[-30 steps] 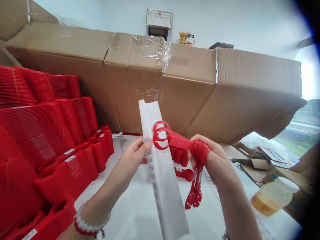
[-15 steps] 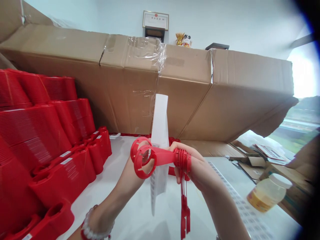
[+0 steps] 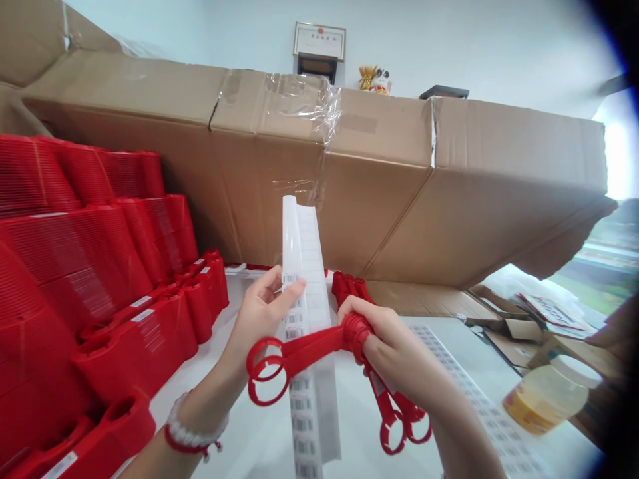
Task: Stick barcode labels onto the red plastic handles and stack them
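Note:
My left hand (image 3: 260, 317) pinches a long white strip of barcode labels (image 3: 304, 293), which stands nearly upright and runs down out of the picture. My right hand (image 3: 387, 342) grips a bundle of red plastic strips with ring ends (image 3: 312, 351). One pair of rings lies across the label strip (image 3: 267, 372), and another pair dangles below my right hand (image 3: 402, 426). The bundle's rings touch the strip's front, and the strip's lower part shows several barcodes.
Stacked red plastic crates or moulded pieces (image 3: 84, 266) fill the left side. Large taped cardboard boxes (image 3: 319, 179) form a wall behind. A second barcode sheet (image 3: 474, 386) lies on the white table, and a plastic jar with yellow contents (image 3: 546, 396) sits at right.
The red bundle has swung down and across the label strip, its rings now lower. My left hand has come out from behind the rings and pinches the strip again.

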Demonstrator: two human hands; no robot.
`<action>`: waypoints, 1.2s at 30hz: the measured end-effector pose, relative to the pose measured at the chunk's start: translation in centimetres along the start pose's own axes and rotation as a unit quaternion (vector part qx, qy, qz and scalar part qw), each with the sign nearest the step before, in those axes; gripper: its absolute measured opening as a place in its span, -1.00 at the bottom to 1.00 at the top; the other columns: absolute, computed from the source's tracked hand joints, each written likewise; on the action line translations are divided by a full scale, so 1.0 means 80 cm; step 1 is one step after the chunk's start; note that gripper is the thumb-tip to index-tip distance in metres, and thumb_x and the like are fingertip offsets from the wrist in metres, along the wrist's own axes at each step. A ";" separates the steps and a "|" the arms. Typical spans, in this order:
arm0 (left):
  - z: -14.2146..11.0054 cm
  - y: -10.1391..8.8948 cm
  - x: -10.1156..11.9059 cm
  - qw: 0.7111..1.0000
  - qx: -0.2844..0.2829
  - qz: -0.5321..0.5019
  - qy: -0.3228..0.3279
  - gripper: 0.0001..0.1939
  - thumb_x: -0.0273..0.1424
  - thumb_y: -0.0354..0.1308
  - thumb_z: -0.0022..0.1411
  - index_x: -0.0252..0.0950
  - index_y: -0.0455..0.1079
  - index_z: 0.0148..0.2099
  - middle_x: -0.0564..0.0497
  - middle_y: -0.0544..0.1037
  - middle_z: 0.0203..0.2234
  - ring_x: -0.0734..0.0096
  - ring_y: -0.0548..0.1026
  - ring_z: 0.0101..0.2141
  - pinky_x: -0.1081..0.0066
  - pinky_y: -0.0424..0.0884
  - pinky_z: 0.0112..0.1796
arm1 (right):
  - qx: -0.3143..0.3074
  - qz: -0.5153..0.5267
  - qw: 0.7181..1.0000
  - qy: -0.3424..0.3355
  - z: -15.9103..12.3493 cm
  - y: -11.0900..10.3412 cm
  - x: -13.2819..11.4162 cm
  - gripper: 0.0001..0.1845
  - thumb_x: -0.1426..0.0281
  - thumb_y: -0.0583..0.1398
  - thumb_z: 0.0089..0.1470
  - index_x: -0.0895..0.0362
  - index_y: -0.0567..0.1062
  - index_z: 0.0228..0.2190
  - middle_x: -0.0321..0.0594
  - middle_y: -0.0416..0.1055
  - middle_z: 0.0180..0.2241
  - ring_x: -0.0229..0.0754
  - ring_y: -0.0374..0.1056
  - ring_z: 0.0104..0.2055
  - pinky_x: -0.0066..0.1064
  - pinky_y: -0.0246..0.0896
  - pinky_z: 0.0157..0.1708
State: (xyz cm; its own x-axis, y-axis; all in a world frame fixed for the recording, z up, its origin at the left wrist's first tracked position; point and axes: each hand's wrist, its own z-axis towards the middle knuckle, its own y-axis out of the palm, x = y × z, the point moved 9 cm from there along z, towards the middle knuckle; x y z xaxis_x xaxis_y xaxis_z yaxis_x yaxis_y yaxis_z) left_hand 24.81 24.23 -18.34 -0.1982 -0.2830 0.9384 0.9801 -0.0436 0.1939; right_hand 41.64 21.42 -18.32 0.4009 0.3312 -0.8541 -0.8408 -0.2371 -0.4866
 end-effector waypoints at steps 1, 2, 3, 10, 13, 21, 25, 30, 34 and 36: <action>0.000 0.002 -0.001 1.000 -0.016 -0.008 -0.017 -0.68 -0.16 0.36 0.21 -0.21 0.49 -0.08 0.04 0.63 -0.31 0.31 0.59 -0.31 0.38 0.52 -0.25 | 0.009 -0.001 1.000 0.000 0.002 -0.001 0.001 -0.75 0.63 -0.02 0.03 0.06 0.31 -0.43 -0.40 0.30 -0.55 -0.31 0.19 -0.54 -0.50 0.13 -0.57; -0.002 0.005 -0.003 0.998 -0.039 -0.020 -0.036 -0.65 -0.13 0.34 0.23 -0.21 0.48 -0.03 0.00 0.65 -0.28 0.27 0.61 -0.30 0.34 0.54 -0.25 | 0.015 0.003 1.000 0.002 0.004 -0.002 0.002 -0.76 0.62 -0.02 0.04 0.05 0.31 -0.43 -0.40 0.30 -0.55 -0.31 0.19 -0.55 -0.50 0.13 -0.58; -0.004 0.009 -0.004 0.995 -0.069 -0.034 -0.059 -0.61 -0.09 0.30 0.26 -0.21 0.48 0.01 -0.04 0.66 -0.25 0.21 0.63 -0.28 0.29 0.56 -0.23 | 0.021 0.010 1.000 0.006 0.005 -0.004 0.004 -0.76 0.61 -0.02 0.05 0.05 0.31 -0.44 -0.40 0.31 -0.55 -0.31 0.19 -0.55 -0.51 0.13 -0.59; -0.018 0.011 0.001 0.979 -0.164 -0.011 -0.124 -0.36 -0.21 0.45 0.13 -0.15 0.33 0.20 -0.11 0.57 0.10 0.12 0.59 -0.01 0.28 0.46 -0.01 | 0.110 0.017 0.994 0.017 0.011 -0.031 0.010 -0.77 0.55 -0.03 0.16 0.06 0.32 -0.44 -0.41 0.33 -0.57 -0.33 0.23 -0.56 -0.54 0.10 -0.62; -0.018 0.007 0.001 0.983 -0.140 0.045 -0.113 -0.32 -0.28 0.48 0.10 -0.09 0.27 0.19 -0.06 0.54 0.12 0.20 0.58 -0.05 0.29 0.45 -0.07 | 0.104 0.049 0.993 0.009 0.013 -0.031 0.007 -0.77 0.54 -0.03 0.21 0.07 0.34 -0.41 -0.40 0.36 -0.54 -0.35 0.26 -0.56 -0.55 0.14 -0.59; -0.016 0.003 0.013 0.992 -0.089 0.042 -0.074 -0.74 -0.20 0.35 0.27 -0.18 0.43 -0.10 0.06 0.63 -0.18 0.40 0.55 -0.14 0.45 0.50 -0.13 | -0.068 0.181 0.981 -0.001 0.002 -0.023 0.001 -0.81 0.30 0.13 0.33 0.08 0.46 -0.08 -0.39 0.37 -0.58 -0.31 0.28 -0.57 -0.55 0.20 -0.62; -0.019 0.002 0.017 0.993 -0.086 0.022 -0.072 -0.78 -0.24 0.35 0.27 -0.18 0.46 -0.09 0.06 0.65 -0.15 0.41 0.58 -0.15 0.49 0.52 -0.15 | -0.113 0.209 0.971 -0.011 0.002 -0.018 -0.003 -0.60 0.13 0.27 0.27 0.10 0.47 0.02 -0.36 0.40 -0.51 -0.33 0.32 -0.53 -0.57 0.23 -0.61; -0.026 0.012 0.020 0.986 -0.124 -0.021 -0.109 -0.73 -0.26 0.33 0.28 -0.14 0.51 0.01 0.01 0.66 -0.05 0.28 0.60 -0.02 0.41 0.53 -0.02 | -0.075 0.226 0.971 0.018 0.011 -0.015 0.007 -0.63 0.08 0.30 0.23 0.15 0.55 -0.17 -0.39 0.36 -0.61 -0.37 0.26 -0.63 -0.58 0.24 -0.65; -0.033 0.013 0.027 0.983 -0.130 0.072 -0.110 -0.57 -0.06 0.30 0.26 -0.14 0.48 0.09 -0.09 0.59 0.10 0.01 0.54 0.10 0.12 0.49 0.09 | -0.038 0.235 0.971 0.019 0.009 -0.023 0.010 -0.64 0.08 0.34 0.19 0.15 0.54 -0.31 -0.37 0.39 -0.58 -0.36 0.31 -0.63 -0.56 0.29 -0.65; -0.042 -0.001 0.048 0.982 -0.050 0.176 -0.034 -0.48 0.00 0.30 0.23 -0.06 0.40 0.16 -0.04 0.48 0.23 -0.05 0.43 0.21 0.04 0.39 0.19 | -0.030 0.225 0.974 0.010 0.005 -0.029 0.006 -0.64 0.09 0.33 0.19 0.15 0.52 -0.36 -0.37 0.39 -0.56 -0.37 0.33 -0.62 -0.57 0.28 -0.65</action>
State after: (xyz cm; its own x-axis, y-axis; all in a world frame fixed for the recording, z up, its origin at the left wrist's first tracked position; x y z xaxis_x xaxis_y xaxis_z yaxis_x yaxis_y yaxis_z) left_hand 23.98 19.96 -15.69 0.1565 -0.2324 0.9600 0.9838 -0.0493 -0.1723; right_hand 43.61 22.52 -17.55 0.0036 0.1629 -0.9866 -0.9103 -0.4080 -0.0706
